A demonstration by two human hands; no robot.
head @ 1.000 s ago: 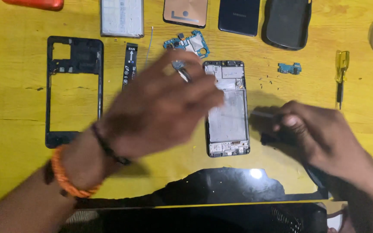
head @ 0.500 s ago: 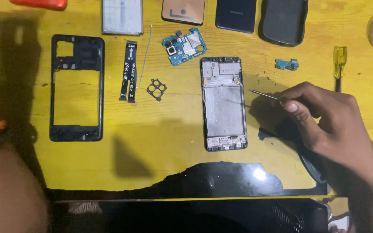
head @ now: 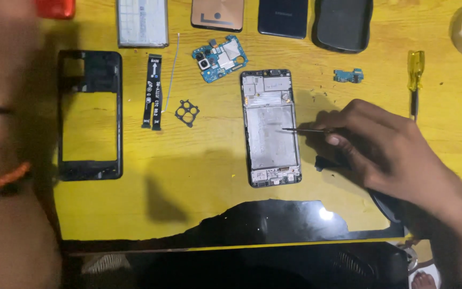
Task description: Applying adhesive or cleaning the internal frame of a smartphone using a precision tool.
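1. From the head view, we are pinching thin tweezers [head: 301,129] in our right hand [head: 386,155], fingers closed narrowly on them, their long axis running sideways, tip over the opened phone [head: 271,128], which is lying left of the fingers.
2. Our left hand [head: 1,160], blurred, grip untellable, is sitting far left of the phone; half a second ago, the tweezers were right of the phone.
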